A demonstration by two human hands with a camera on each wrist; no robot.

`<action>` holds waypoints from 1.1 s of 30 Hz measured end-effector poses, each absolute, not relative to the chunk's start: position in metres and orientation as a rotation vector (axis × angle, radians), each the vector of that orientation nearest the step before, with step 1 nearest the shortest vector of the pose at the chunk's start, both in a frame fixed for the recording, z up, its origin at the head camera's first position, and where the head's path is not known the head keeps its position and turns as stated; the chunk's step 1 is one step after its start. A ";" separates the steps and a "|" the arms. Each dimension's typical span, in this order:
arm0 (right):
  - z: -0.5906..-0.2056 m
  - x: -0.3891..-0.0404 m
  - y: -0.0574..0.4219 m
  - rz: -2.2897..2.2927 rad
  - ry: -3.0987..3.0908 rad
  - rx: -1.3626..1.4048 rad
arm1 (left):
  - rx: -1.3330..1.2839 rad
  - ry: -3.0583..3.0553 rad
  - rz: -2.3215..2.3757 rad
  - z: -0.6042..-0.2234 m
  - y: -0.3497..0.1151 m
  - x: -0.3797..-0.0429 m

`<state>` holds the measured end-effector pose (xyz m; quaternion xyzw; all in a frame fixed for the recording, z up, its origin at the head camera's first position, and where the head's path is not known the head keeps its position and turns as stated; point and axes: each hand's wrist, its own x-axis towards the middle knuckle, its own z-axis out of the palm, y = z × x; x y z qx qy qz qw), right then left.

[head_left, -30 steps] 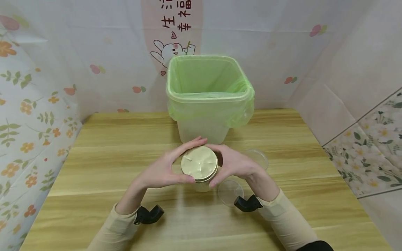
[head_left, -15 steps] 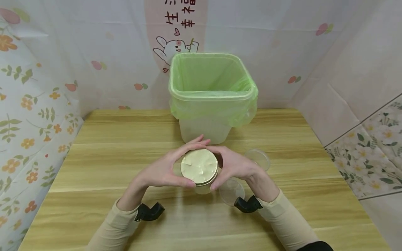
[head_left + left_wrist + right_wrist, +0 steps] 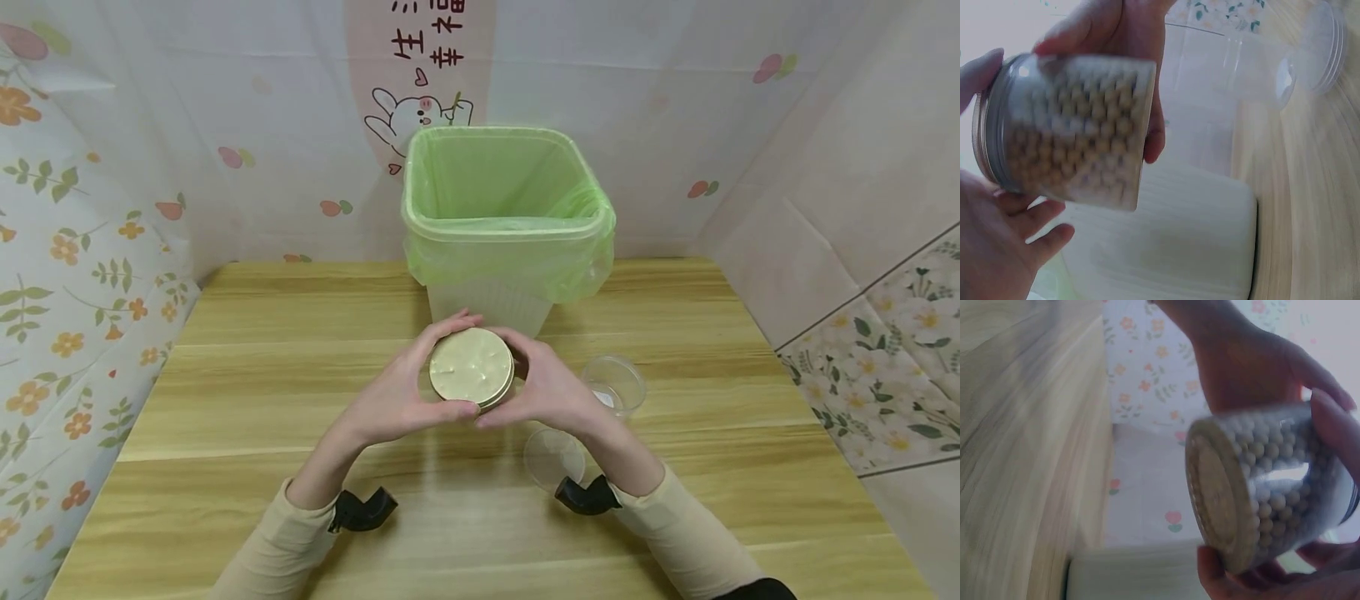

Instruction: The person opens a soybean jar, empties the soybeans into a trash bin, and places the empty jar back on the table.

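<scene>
Gripped: jar (image 3: pixel 1079 132), by left hand (image 3: pixel 397 402) and right hand (image 3: pixel 553 393) | raised above table (image 3: pixel 262 375) | bin (image 3: pixel 491 302) behind | tub (image 3: pixel 617 385) to right

Can't see the bottom of the bin (image 3: pixel 483 302); squinting at the blurred jar (image 3: pixel 1075 134); catching only part of the lettering (image 3: pixel 408 43), cropped up top!
</scene>
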<state>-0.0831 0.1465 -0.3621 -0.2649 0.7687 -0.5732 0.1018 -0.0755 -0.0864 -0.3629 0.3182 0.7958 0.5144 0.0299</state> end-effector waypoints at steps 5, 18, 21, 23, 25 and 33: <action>-0.366 -0.080 0.141 -1.718 2.410 -0.684 | 0.875 2.543 1.601 -0.363 -0.082 -0.074; -0.364 -0.089 0.150 -1.662 1.776 -0.898 | 1.288 2.099 1.521 -0.352 -0.101 -0.076; -0.365 -0.089 0.150 -1.606 1.660 -0.979 | 1.407 1.970 1.465 -0.351 -0.103 -0.076; -0.365 -0.089 0.150 -1.559 1.610 -1.025 | 1.461 1.906 1.423 -0.350 -0.102 -0.075; -0.366 -0.089 0.150 -1.505 1.591 -1.065 | 1.503 1.866 1.379 -0.349 -0.101 -0.075; -0.368 -0.088 0.150 -1.475 1.583 -1.080 | 1.585 1.947 1.300 -0.352 -0.098 -0.072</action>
